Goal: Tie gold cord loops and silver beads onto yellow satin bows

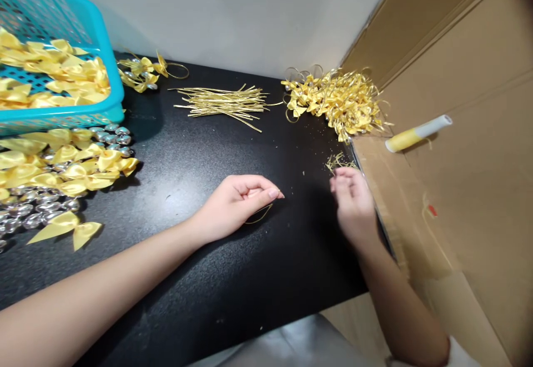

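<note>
My left hand (244, 203) rests low over the black table, thumb and forefinger pinched on a thin gold twist tie (263, 217). Part of that tie curves out below the thumb, and the rest is hidden by the fingers. At the table's right edge is my right hand (353, 203), blurred by motion, its fingers bent. It hovers beside a small heap of gold tie offcuts (339, 161); whether anything is in its fingers cannot be made out. Beyond both hands lies a loose bundle of straight gold twist ties (225, 102).
A turquoise basket (110, 78) of yellow ribbon bows stands at left, with more bows (83, 170) and silver beads (45, 203) before it. Looped bows (337, 97) are heaped at the back right; a smaller cluster (144, 73) lies back left. Cardboard (466, 161) and a yellow-white tube (418, 132) are at right.
</note>
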`<state>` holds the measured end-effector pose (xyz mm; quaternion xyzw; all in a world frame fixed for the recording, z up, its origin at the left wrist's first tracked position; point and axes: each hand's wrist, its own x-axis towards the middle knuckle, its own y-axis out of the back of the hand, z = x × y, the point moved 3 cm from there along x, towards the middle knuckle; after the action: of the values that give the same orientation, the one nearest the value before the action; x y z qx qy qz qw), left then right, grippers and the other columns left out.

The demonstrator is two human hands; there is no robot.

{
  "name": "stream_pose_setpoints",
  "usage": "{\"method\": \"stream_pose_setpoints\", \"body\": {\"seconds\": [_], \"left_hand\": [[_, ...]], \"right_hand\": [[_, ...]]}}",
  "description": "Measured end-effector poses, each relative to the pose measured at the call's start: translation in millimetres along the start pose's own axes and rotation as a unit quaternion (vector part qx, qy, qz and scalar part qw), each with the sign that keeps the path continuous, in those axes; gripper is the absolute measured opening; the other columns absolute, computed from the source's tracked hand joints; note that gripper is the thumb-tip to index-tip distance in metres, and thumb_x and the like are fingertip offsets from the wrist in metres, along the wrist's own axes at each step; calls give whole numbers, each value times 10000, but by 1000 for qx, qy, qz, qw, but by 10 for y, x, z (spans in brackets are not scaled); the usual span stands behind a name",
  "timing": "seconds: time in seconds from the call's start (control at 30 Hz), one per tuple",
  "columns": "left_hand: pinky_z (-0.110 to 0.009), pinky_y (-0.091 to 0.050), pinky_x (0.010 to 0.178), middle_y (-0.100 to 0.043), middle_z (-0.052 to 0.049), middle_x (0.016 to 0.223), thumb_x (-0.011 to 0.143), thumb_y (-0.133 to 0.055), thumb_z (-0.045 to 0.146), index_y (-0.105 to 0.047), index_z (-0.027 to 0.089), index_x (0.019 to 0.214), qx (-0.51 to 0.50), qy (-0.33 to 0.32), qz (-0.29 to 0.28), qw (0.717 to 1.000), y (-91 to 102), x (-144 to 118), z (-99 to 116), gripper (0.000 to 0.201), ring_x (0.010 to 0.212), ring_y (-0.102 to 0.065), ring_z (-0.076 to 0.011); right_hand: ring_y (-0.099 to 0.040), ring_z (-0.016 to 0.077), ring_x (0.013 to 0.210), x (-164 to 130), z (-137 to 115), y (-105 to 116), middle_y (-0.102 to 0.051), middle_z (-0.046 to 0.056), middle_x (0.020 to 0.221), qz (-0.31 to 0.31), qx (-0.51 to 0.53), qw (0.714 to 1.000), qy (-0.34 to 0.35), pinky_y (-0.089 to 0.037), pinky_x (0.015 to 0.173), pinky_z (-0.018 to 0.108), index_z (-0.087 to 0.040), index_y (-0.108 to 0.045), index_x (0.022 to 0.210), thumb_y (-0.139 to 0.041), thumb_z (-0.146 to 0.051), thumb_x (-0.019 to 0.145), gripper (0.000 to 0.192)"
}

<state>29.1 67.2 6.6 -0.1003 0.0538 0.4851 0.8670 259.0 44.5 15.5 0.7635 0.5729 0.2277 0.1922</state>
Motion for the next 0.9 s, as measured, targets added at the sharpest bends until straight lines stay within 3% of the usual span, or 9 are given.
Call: {"method": "stream_pose_setpoints", "body": {"seconds": [0.1, 0.23, 0.37, 0.5, 0.67, 0.7, 0.77, 0.83, 0.9], "left_hand": [[-150, -214, 391, -395, 70, 454, 867, -604, 377, -684, 134, 826, -3, 2, 3, 1000, -4, -9, 17, 259, 415, -302, -46], [-158, -211, 392, -377, 77, 441, 859, -611, 399, -675, 142, 816, -22, 7, 6, 1000, -5, -6, 11, 268, 407, -284, -50], [-171, -189, 399, -349, 80, 451, 843, -633, 441, -675, 161, 824, -50, 10, 33, 998, 27, 16, -37, 284, 416, -266, -55], [-191, -185, 430, -332, 78, 479, 840, -646, 459, -688, 182, 843, -80, -34, 62, 994, 72, 9, 24, 280, 450, -256, -62], [-211, -245, 475, -448, 39, 547, 838, -662, 446, -718, 178, 806, -20, -134, 82, 987, 47, -70, 303, 276, 507, -317, -72], [-214, -250, 478, -471, 31, 563, 839, -661, 444, -720, 176, 803, -14, -147, 80, 986, 23, -80, 369, 277, 513, -325, -74], [-217, -251, 472, -434, 41, 530, 839, -656, 452, -718, 178, 810, -21, -166, 77, 983, -32, -78, 501, 282, 495, -308, -75], [-218, -262, 462, -341, 65, 478, 824, -662, 456, -706, 186, 801, -39, -172, 82, 981, -78, -48, 630, 274, 463, -276, -74], [-216, -276, 455, -309, 73, 471, 818, -659, 439, -690, 201, 799, -50, -162, 93, 981, -99, 0, 742, 241, 445, -271, -73]], "right_hand": [[-561, 214, 793, 298, 307, 527, -589, 79, 859, 134, -181, 973, 40, -471, 754, 376, -195, -551, 948, -513, -401, 873, 223], [-515, 287, 932, 501, 704, 909, -559, 119, 877, 142, -336, 929, 58, -426, 891, 510, -200, -538, 806, -501, -414, 842, 220], [-495, 295, 976, 509, 901, 937, -543, 121, 878, 134, -339, 929, 59, -418, 917, 523, -195, -551, 792, -516, -400, 827, 210], [-519, 303, 1014, 522, 896, 929, -555, 138, 920, 132, -298, 943, 63, -425, 951, 526, -173, -578, 830, -525, -366, 814, 201], [-523, 309, 1150, 343, 350, 738, -588, 151, 1112, 152, -227, 952, 136, -385, 1031, 527, -178, -621, 939, -584, -306, 806, 188], [-567, 276, 1090, 271, 184, 613, -614, 123, 1081, 120, -170, 968, 143, -431, 992, 487, -198, -629, 942, -589, -295, 823, 159], [-607, 230, 1046, 121, -155, 248, -647, 74, 1072, -34, -33, 989, 143, -478, 943, 423, -237, -631, 1016, -608, -289, 842, 183], [-581, 221, 1141, -28, -475, -159, -623, 57, 1206, -216, 93, 961, 142, -463, 990, 402, -267, -581, 1165, -688, -282, 800, 381], [-587, 201, 1115, -110, -714, -452, -627, 44, 1190, -304, 201, 923, 122, -471, 973, 377, -272, -568, 1181, -694, -283, 799, 402]]}}
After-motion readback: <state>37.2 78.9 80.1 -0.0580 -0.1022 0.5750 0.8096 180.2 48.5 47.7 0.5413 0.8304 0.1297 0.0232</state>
